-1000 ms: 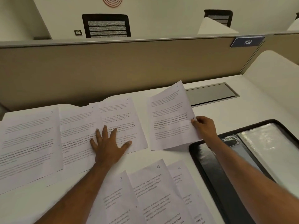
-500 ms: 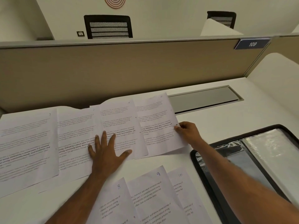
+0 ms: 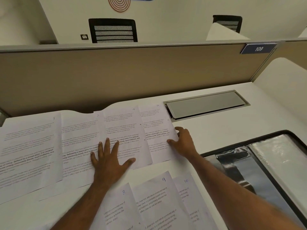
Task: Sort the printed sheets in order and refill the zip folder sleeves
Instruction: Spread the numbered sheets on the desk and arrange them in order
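While the left hand [image 3: 110, 161] lies spread flat on the far row of sheets [image 3: 79, 146], the right hand [image 3: 184, 143] pinches the rightmost sheet [image 3: 156, 130] by its right edge; the open zip folder [image 3: 232, 163] lies just right of that hand, the nearer one.

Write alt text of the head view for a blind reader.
A person's left hand presses flat on a row of overlapping printed sheets on a desk, while the right hand holds the rightmost sheet by its edge. Sheets numbered 8, 9 and 10 lie nearer; an open zip folder lies right.
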{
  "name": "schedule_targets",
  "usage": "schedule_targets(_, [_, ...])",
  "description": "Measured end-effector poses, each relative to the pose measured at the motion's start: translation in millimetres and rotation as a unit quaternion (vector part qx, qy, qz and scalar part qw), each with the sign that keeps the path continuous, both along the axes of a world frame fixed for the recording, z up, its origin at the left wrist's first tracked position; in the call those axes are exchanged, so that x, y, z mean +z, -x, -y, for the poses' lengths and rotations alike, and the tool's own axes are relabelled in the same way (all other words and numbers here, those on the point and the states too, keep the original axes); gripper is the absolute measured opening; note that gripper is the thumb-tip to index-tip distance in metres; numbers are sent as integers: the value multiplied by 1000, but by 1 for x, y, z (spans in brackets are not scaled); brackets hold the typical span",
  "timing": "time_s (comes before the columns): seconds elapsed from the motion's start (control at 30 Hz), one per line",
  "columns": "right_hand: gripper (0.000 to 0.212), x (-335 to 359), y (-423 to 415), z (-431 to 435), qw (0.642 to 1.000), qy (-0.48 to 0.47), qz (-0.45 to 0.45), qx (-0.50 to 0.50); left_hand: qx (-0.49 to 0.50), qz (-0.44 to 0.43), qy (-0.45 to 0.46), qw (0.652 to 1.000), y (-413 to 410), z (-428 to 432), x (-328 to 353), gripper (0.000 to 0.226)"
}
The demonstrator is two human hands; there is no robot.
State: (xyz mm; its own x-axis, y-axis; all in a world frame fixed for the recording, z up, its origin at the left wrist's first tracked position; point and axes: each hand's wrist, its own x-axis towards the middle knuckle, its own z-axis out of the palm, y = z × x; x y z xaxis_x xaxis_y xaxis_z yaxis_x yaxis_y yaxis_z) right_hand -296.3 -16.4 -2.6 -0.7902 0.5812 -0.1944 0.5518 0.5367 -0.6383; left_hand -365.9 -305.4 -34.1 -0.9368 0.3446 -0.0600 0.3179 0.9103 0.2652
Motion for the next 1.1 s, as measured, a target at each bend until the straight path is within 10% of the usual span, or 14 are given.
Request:
schedule_targets(0.27, [70, 5, 0, 0, 1000, 23, 13, -9, -3, 9, -4, 1000, -2, 2, 3, 118])
schedule_targets(0.47, [20, 12, -1, -5, 1000, 5, -28, -7, 6, 7, -15, 1000, -2, 5, 8, 109])
schedule_targets(1.1, [18, 76, -7, -27, 965, -5, -229, -128, 55, 36, -91, 994, -4, 23, 14, 98])
